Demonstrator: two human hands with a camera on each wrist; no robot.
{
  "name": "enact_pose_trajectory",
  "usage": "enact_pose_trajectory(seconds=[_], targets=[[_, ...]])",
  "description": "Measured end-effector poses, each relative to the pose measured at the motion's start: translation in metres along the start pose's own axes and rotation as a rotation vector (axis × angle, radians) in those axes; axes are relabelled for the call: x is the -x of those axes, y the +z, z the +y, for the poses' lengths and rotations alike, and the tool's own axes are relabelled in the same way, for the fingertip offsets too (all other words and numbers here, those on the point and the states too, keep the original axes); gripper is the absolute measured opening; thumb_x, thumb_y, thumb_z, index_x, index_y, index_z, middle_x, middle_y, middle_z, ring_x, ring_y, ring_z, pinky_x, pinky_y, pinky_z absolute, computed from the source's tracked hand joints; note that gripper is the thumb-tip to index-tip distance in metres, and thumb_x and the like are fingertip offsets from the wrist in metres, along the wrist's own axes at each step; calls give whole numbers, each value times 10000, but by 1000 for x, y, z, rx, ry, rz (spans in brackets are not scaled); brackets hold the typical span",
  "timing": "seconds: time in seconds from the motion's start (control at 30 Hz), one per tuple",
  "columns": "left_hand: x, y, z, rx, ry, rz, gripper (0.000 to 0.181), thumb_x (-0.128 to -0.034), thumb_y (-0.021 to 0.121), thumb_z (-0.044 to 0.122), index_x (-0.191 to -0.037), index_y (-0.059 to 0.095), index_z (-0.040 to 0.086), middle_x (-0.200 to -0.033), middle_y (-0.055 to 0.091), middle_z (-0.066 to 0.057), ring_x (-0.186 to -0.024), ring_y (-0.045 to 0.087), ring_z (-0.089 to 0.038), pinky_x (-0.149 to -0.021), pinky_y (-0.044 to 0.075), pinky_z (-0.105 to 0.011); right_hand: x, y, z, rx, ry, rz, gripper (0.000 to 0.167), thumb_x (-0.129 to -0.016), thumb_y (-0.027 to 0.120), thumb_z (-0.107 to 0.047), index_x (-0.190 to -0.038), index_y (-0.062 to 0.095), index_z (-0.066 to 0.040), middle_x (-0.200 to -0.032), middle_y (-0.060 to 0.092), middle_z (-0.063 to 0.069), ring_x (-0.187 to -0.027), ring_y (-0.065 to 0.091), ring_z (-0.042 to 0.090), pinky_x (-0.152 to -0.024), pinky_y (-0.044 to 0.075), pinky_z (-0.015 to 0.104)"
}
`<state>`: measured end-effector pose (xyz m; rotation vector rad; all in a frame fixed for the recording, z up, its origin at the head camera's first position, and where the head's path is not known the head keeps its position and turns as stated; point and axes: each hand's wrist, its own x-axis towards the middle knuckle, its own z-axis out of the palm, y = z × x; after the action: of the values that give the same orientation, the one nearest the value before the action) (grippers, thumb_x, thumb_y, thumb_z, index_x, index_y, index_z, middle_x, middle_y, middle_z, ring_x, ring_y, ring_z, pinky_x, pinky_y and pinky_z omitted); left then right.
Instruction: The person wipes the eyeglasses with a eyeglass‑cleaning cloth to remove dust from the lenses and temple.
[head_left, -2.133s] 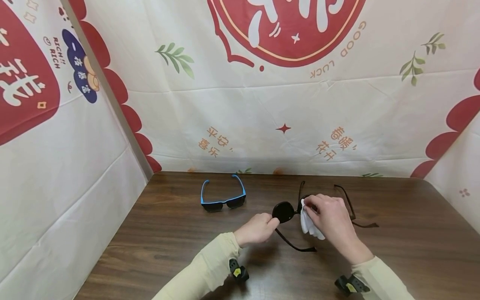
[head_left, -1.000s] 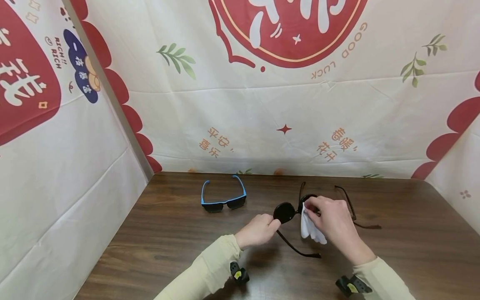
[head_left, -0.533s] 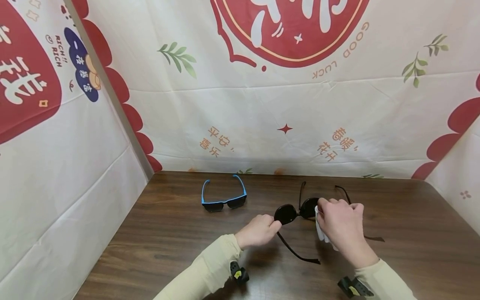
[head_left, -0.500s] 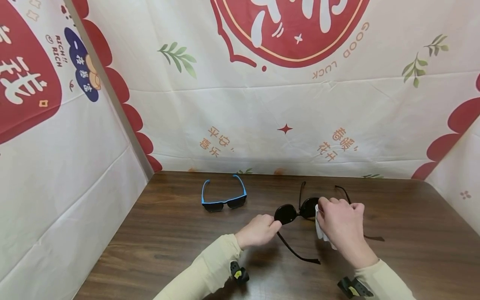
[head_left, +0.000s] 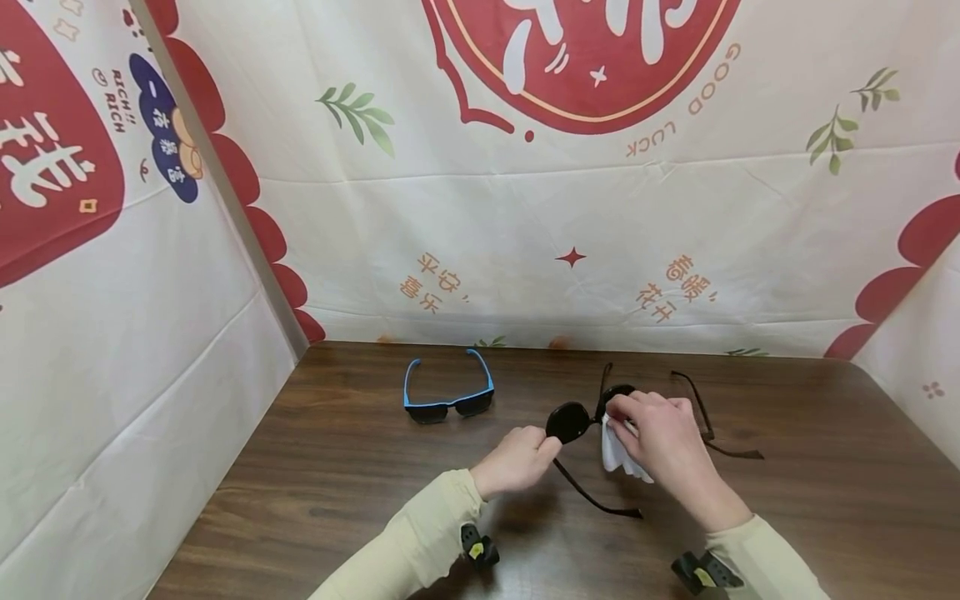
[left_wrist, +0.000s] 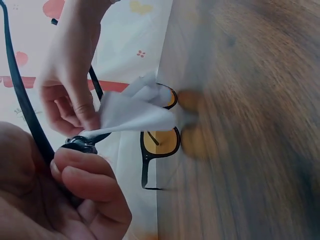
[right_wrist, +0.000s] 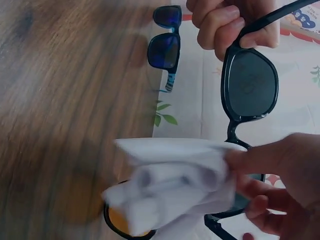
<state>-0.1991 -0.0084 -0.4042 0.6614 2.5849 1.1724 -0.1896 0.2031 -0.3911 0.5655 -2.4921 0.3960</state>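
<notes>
- One pair of black sunglasses (head_left: 567,422) is held above the table (head_left: 337,500), pinched at one end by the left grip (head_left: 516,461).
- Right grip (head_left: 667,437) pinches a white cloth (head_left: 618,457) at one lens (head_left: 613,392); wiping appears underway, completion unclear.
- Blue sunglasses (head_left: 471,405) and yellow-lensed glasses (left_wrist: 167,145) rest unheld.
- Texture: glossy rounded lenses, thin folded cloth, wood-grained table.

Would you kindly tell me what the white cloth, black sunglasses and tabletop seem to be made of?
White cloth: soft, matte fabric, judging by its loose folds.
Black sunglasses: probably plastic with a smooth, glossy finish, given their bright highlights; the dark lenses could be plastic or glass.
Tabletop: wood or wood-look laminate, with streaky brown grain and a faint sheen.
</notes>
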Motion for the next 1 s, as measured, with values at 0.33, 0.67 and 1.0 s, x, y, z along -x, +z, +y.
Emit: enact_pose_trajectory(seconds=[0.33, 0.67, 1.0], targets=[[3, 2, -3, 2, -6, -42, 398, -960, 421, 165, -568, 358, 136, -516, 319, 45, -452, 277, -81, -466, 255, -222, 5, -5, 3, 198, 112, -154, 152, -787, 731, -80, -747, 610, -165, -693, 597, 5, -693, 544, 270, -699, 345, 570], [1, 2, -3, -2, -38, -24, 386, -954, 413, 181, -573, 390, 126, -514, 371, 32, -453, 316, -95, -469, 277, -225, 4, -7, 4, 32, 79, 240, 149, -772, 713, -26, -899, 634, -32, -826, 630, 134, -759, 595, 346, -676, 410, 526], [-4, -3, -15, -37, -77, 33, 338, -942, 423, 193, -612, 417, 120, -575, 393, 11, -501, 361, -120, -501, 312, -243, -1, -30, -22, -166, 21, 268, 222, -790, 706, 63, -973, 614, -23, -905, 588, 81, -798, 603, 222, -630, 501, 434]])
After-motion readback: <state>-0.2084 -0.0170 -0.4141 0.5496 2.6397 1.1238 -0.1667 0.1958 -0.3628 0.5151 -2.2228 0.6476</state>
